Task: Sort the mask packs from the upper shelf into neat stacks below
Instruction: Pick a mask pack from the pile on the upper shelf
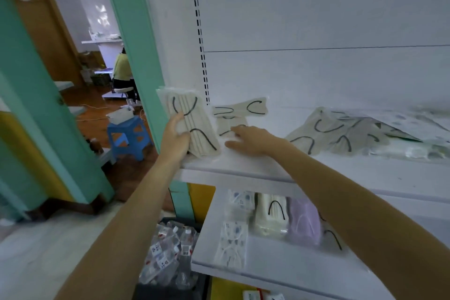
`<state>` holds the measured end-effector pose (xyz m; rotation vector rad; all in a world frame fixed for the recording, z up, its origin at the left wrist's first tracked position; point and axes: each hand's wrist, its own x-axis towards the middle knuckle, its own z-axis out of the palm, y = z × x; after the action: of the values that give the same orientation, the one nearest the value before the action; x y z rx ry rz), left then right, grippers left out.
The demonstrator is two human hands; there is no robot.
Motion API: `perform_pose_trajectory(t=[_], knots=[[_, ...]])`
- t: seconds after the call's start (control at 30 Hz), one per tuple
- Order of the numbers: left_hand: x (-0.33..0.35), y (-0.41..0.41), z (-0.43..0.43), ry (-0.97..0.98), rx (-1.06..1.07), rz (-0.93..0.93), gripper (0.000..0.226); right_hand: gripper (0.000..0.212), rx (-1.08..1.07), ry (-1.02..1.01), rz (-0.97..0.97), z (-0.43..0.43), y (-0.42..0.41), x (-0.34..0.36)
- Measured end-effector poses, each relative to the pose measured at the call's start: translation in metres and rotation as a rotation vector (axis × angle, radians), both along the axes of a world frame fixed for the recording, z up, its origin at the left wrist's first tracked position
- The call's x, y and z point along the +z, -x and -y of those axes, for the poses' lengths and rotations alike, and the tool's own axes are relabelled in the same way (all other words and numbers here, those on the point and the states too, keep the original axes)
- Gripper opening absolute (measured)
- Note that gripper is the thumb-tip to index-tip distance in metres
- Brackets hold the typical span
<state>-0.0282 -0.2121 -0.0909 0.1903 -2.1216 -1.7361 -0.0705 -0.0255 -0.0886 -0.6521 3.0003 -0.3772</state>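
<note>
Upper shelf (pixel 243 168), left end: left hand (pixel 176 135) clamped round a cream pack (pixel 192 122), holding it on edge against the shelf's side wall; judged a way to keep it squared and out of the way while the other hand gathers more.

Right hand (pixel 253 140) flat and spread, fingers straight, tips on or just short of the loose cream packs (pixel 231 117) lying askew just beside the held one; cannot tell whether there is contact; looks like a reach to drag them forward.

Further right a heap (pixel 323 134) of the same packs, overlapping at odd angles, unsorted.

Materials: thin glossy film sleeves, slippery and floppy; inside, pleated cream fabric with black ear loops showing as curved arcs; flat rectangles, prone to sliding off each other.

Lower shelf (pixel 280 258): sorted by kind, side by side; printed packs (pixel 232 236) at left, cream stack (pixel 270 217) in the middle, lilac pack (pixel 304 223) right of it; cream stack is the likely destination; most sorting appears undone.
</note>
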Motion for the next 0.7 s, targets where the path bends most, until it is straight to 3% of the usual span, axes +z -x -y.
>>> perform_pose_trajectory(t=[0.1,0.33,0.47,0.57,0.63,0.7], knots=[[-0.003,0.011,-0.005,-0.006,0.030,0.044,0.052,0.063,-0.008,-0.066,-0.110,-0.006,0.007,-0.005],[-0.014,0.022,-0.003,-0.003,0.079,0.062,0.051,0.037,-0.006,0.175,-0.195,-0.012,0.014,-0.013],[-0.013,0.021,-0.007,0.034,0.091,0.070,0.050,0.035,-0.256,0.645,-0.305,-0.013,0.012,-0.008],[-0.008,0.021,-0.010,0.010,0.057,0.121,0.048,0.033,-0.312,0.930,-0.383,-0.018,0.006,-0.003],[-0.002,0.020,-0.011,-0.070,0.026,0.163,0.039,0.028,-0.251,0.948,-0.423,-0.016,-0.003,0.000],[0.001,0.018,-0.011,-0.173,-0.023,0.178,0.026,0.026,-0.083,0.825,-0.424,-0.013,-0.011,-0.001]])
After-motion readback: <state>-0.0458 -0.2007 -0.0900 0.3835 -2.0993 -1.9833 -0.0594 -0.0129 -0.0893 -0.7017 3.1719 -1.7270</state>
